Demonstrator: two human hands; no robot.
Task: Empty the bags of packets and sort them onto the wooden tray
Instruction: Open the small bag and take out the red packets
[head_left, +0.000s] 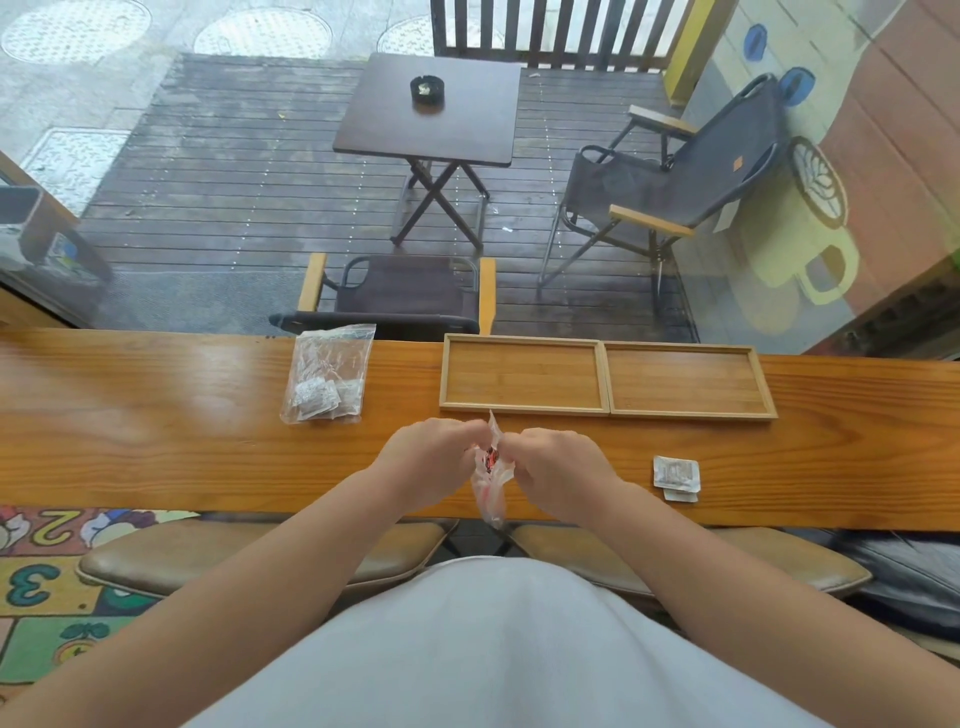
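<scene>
Crinkly clear bag (489, 483) pinched between left hand (431, 457) and right hand (558, 467); rectangular wooden tray (524, 375) bare.

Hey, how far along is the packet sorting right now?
Barely started. Both trays hold nothing. A few white packets lie loose on the counter. Left hand and right hand grip a small bag. The other bag remains full.

Both hands, left hand (434, 457) and right hand (558, 467), pinch a clear bag (491, 480) at six o'clock; wooden tray (605, 413) sits at twelve.
</scene>
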